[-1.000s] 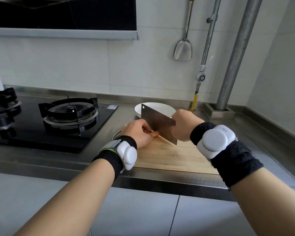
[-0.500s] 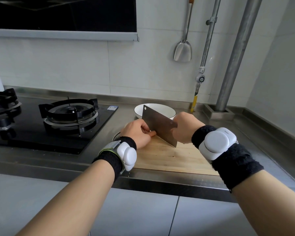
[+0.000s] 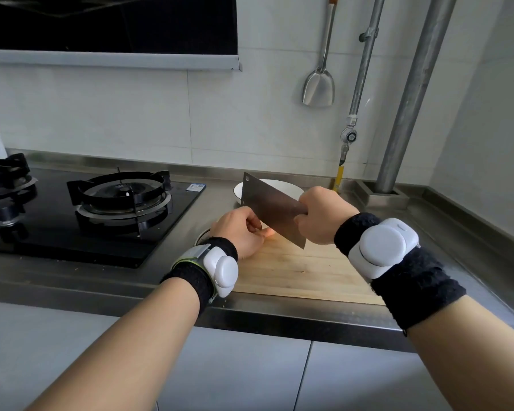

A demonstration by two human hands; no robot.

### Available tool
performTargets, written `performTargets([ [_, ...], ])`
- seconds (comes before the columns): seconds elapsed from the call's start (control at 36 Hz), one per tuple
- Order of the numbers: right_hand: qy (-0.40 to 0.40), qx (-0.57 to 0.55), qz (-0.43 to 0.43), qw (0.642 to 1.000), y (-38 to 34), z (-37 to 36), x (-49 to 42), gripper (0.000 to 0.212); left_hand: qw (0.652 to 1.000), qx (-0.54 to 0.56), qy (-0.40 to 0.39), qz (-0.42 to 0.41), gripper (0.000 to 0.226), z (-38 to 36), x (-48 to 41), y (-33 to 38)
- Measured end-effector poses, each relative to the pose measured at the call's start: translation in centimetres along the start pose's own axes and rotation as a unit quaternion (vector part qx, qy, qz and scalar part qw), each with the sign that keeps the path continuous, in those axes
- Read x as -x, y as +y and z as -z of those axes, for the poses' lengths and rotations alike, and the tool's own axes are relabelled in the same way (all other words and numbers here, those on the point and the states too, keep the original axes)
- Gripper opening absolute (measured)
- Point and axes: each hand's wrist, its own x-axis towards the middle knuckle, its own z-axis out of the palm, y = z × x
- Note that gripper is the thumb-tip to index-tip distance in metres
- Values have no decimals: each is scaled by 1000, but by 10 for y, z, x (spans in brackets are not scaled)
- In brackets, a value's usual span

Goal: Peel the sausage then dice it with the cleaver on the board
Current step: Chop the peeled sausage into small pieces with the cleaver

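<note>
Board unchanged; cleaver lifted higher, right hand fingers clamped; left hand fingers pinching sausage.

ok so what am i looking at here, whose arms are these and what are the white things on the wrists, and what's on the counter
This is one picture from a camera worn on a person's head, looking forward and down, so the arms are the wearer's own. There is no robot. The white pods are devices strapped to both wrists over black bands; their purpose is not shown. The right hand has its grip closed on a cleaver, tilted over a wooden cutting board. The left hand pins down the sausage, mostly hidden beneath its fingers. Behind the blade sits a white bowl; a gas hob is to the left, and a metal spatula hangs on the wall.
</note>
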Motion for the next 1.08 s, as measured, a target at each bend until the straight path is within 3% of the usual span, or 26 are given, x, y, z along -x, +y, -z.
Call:
performTargets([
  [0.47,-23,39,0,999,-7,-2,0,10,1000,-22,1,-9,22,0,0,0],
  [0.81,-72,52,-22,996,-14,-2,-1,22,999,-32,-2,-10,22,1,-1,0],
  [1.08,-54,35,-26,998,-6,-9,-2,20,1000,5,17,8,13,1,-3,-7],
])
